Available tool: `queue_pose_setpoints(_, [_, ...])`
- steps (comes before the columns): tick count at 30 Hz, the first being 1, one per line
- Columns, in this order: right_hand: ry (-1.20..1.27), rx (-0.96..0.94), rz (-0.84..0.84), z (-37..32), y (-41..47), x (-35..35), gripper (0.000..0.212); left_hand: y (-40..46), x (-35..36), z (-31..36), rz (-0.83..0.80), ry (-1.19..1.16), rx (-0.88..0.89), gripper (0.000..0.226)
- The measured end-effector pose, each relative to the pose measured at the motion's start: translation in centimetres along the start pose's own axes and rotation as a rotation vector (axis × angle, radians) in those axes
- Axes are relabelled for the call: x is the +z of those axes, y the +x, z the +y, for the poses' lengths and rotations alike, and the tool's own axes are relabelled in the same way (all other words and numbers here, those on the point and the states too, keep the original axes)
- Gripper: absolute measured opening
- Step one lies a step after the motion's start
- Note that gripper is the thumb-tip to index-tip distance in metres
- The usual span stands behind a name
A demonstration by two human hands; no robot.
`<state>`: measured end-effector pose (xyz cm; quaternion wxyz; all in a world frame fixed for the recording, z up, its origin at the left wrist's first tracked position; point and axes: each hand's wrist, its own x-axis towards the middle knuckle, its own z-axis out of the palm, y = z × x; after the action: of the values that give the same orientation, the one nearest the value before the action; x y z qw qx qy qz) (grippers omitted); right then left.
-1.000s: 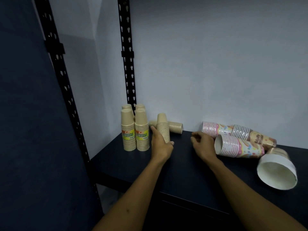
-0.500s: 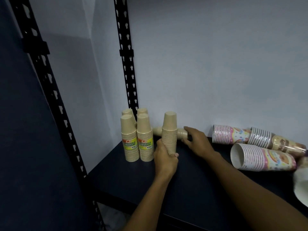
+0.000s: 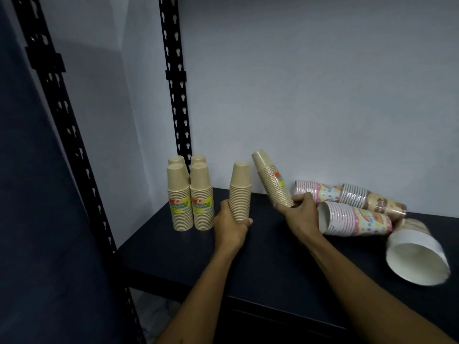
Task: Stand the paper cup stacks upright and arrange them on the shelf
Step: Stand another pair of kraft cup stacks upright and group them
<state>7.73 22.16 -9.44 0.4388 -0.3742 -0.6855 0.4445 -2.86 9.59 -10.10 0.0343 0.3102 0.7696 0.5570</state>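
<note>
Several tan cup stacks point(image 3: 190, 197) stand upright in the back left corner of the dark shelf point(image 3: 173, 249). My left hand point(image 3: 229, 225) grips the base of another tan stack point(image 3: 239, 191), upright on the shelf to their right. My right hand point(image 3: 299, 212) holds the lower end of a tan stack point(image 3: 272, 181) that leans to the left, its top in the air. Patterned cup stacks point(image 3: 357, 218) lie on their sides at the right.
A large white-lined cup stack point(image 3: 417, 259) lies on its side near the right edge, mouth towards me. Black slotted uprights point(image 3: 177, 95) stand at the back left and front left. A pale wall closes the back.
My right hand took hold of the tan stack that lay behind and tipped it up to a lean. My left hand's stack went from tilted to upright.
</note>
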Motion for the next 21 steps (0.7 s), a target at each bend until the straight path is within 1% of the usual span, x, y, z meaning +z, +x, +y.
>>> queue_pose_setpoints(2, [0.047, 0.004, -0.004, -0.3, -0.6, -0.5, 0.046, -0.2, -0.1, 0.0, -0.004, -0.006, 0.006, 0.056])
queue_pose_setpoints(4, [0.039, -0.009, -0.061, -0.3, -1.1, -0.6, 0.049, -0.4, -0.2, 0.1, -0.002, -0.01, 0.013, 0.055])
queue_pose_setpoints(7, [-0.085, -0.074, -0.145, 0.1, -1.2, -0.3, 0.06, -0.6, -0.3, 0.1, 0.005, -0.019, 0.017, 0.055])
queue_pose_setpoints(10, [-0.241, -0.114, -0.149, 0.7, -1.0, -0.1, 0.056, -0.6, -0.2, 0.1, 0.011, -0.017, 0.015, 0.056])
queue_pose_setpoints(12, [-0.235, -0.106, -0.148, 0.8, -1.0, -0.1, 0.052, -0.5, -0.2, 0.0, 0.011, -0.015, 0.012, 0.057])
queue_pose_setpoints(15, [-0.141, -0.068, -0.151, 0.6, -1.1, -0.1, 0.045, -0.4, -0.1, 0.0, 0.012, -0.015, 0.013, 0.058])
queue_pose_setpoints(18, [-0.132, -0.05, -0.153, 0.2, -1.4, -0.1, 0.048, -0.4, 0.0, 0.0, 0.01, -0.016, 0.013, 0.059])
queue_pose_setpoints(21, [-0.265, -0.068, -0.172, 0.4, -1.7, 0.3, 0.056, -0.2, 0.1, -0.1, 0.013, -0.012, 0.003, 0.06])
